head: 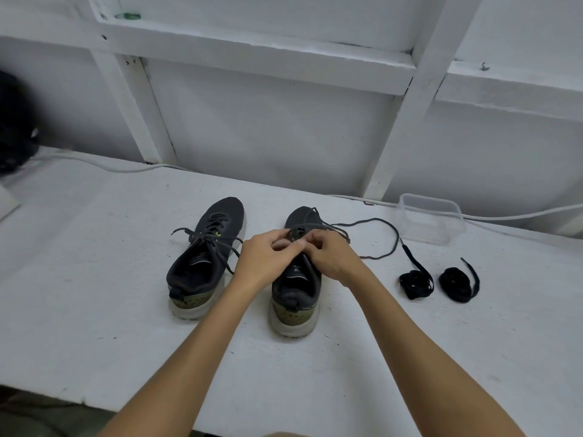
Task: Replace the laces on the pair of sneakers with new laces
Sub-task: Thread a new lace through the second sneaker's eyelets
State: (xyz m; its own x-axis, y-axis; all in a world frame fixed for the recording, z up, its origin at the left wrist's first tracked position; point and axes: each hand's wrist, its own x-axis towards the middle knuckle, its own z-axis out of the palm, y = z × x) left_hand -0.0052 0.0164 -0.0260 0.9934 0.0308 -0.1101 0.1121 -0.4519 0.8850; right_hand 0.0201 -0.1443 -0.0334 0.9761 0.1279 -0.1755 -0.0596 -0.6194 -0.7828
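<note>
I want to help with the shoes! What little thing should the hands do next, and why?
Probably pull the old lace out of the next eyelet. Both hands pinch it on the right shoe, one end already trails loose, and new laces wait.

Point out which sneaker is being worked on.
The right sneaker: both hands, left hand and right hand, are at its lace. The left sneaker sits untouched.

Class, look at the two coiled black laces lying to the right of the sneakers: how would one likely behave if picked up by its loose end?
The nearer coiled lace is probably floppy: its loose end lies in a soft curve on the table. It looks thin and flat, so likely light. With nothing visibly binding the coil, lifting by the end would probably unwind it.
</note>
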